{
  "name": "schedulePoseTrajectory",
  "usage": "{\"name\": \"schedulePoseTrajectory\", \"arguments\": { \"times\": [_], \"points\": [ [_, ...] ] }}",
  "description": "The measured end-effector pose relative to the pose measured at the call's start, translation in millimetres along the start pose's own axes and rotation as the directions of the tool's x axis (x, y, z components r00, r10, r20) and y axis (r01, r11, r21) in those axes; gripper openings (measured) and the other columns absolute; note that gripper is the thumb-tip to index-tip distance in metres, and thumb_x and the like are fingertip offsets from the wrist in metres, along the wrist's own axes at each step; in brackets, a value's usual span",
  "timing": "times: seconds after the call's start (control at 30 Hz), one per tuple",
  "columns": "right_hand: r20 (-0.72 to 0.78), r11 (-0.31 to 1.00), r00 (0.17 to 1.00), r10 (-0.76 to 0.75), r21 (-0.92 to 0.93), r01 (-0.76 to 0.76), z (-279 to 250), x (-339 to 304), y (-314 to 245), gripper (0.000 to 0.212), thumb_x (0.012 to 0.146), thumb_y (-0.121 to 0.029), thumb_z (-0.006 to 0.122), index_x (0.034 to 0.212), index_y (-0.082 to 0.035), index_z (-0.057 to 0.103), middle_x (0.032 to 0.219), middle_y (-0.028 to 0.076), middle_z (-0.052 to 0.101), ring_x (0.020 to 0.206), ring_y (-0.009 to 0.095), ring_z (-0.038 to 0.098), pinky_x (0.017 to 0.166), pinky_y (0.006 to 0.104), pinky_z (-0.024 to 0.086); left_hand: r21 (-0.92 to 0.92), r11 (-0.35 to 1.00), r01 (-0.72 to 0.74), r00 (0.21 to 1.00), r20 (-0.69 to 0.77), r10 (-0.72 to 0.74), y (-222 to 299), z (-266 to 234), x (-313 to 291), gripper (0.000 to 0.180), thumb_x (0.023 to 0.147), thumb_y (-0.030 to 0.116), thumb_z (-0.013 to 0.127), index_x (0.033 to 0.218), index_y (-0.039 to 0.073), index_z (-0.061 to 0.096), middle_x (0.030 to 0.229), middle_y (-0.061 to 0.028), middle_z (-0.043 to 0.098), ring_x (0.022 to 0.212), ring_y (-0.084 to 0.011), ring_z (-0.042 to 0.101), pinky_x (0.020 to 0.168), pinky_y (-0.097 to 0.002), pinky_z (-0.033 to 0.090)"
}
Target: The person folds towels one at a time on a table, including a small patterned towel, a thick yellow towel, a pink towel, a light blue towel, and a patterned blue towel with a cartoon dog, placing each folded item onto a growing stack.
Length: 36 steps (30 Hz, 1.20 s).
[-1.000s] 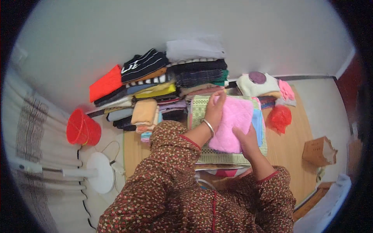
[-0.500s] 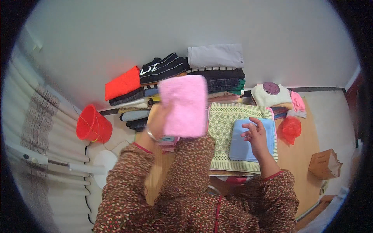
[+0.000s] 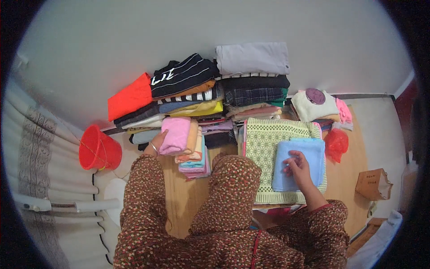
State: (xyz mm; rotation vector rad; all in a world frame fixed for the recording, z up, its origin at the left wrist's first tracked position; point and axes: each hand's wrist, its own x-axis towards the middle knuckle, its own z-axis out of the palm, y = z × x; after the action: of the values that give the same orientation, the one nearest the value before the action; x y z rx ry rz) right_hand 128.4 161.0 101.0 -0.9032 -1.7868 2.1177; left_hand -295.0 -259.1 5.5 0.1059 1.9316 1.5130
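My left hand [image 3: 157, 141] holds the left edge of a folded pink towel [image 3: 176, 136]. That towel rests at the top of a small leaning stack of folded towels [image 3: 195, 162] in orange, blue and pink; the fingers under it are partly hidden. On the right, a folded light blue towel [image 3: 283, 179] lies on a green-and-cream patterned cloth [image 3: 260, 139]. My right hand [image 3: 296, 167] is over the blue towel, its fingers loosely bent and apart, holding nothing. Whether the fingertips touch the towel I cannot tell.
Tall piles of folded clothes [image 3: 188, 80] line the wall, one topped with a grey-white garment [image 3: 253, 58]. A red bucket [image 3: 99, 148] stands left. Toward the right are a white garment [image 3: 309, 110], a red plastic bag [image 3: 337, 144] and a brown paper bag [image 3: 372, 184].
My left hand has lowered the pink towel leftward from mid-air onto the small towel stack. My right hand stays over the blue towel. The view has shifted slightly.
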Motion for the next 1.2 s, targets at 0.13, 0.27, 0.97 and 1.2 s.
{"name": "schedulePoseTrajectory", "arguments": {
  "times": [0.13,0.27,0.97,1.2],
  "points": [
    [-0.065,0.999,0.998,0.002,-0.049,-0.005,-22,-5,4,0.03,0.087,-0.01,0.052,0.115,-0.005,0.042,0.083,0.007,0.058,0.06,0.013,0.057,0.047,0.0227,0.044,-0.073,0.987,0.145,0.989,-0.001,-0.145,92,93,-37,0.05,0.093,0.035,0.04,0.123,-0.005,0.042,0.115,-0.019,0.054,0.101,-0.0238,0.055,0.087,-0.0303,0.044],
    [-0.023,0.994,0.998,0.051,-0.092,-0.053,-11,2,-2,0.03,0.087,-0.01,0.052,0.115,-0.006,0.044,0.083,0.007,0.058,0.059,0.013,0.057,0.047,0.0227,0.044,0.373,0.881,-0.29,0.932,0.318,0.173,72,67,-12,0.048,0.094,0.034,0.04,0.123,-0.004,0.042,0.115,-0.0179,0.054,0.103,-0.0243,0.054,0.089,-0.0312,0.043],
    [0.112,0.981,0.994,-0.012,-0.192,0.033,4,-1,-7,0.023,0.085,-0.008,0.053,0.107,-0.001,0.05,0.076,0.003,0.055,0.062,0.011,0.055,0.056,0.0235,0.044,0.839,0.496,-0.223,0.965,0.119,0.234,51,46,0,0.06,0.086,0.041,0.05,0.123,-0.006,0.044,0.12,-0.0202,0.051,0.111,-0.0282,0.048,0.092,-0.0304,0.038],
    [0.073,0.979,0.997,-0.013,-0.202,0.028,-2,-2,-4,0.022,0.085,-0.008,0.054,0.105,-0.002,0.05,0.076,0.003,0.056,0.062,0.011,0.055,0.055,0.023,0.043,0.386,0.92,0.062,0.987,-0.162,0.002,47,73,6,0.065,0.085,0.042,0.052,0.127,-0.006,0.038,0.125,-0.0185,0.047,0.113,-0.0253,0.046,0.092,-0.0325,0.038]
  ]
}}
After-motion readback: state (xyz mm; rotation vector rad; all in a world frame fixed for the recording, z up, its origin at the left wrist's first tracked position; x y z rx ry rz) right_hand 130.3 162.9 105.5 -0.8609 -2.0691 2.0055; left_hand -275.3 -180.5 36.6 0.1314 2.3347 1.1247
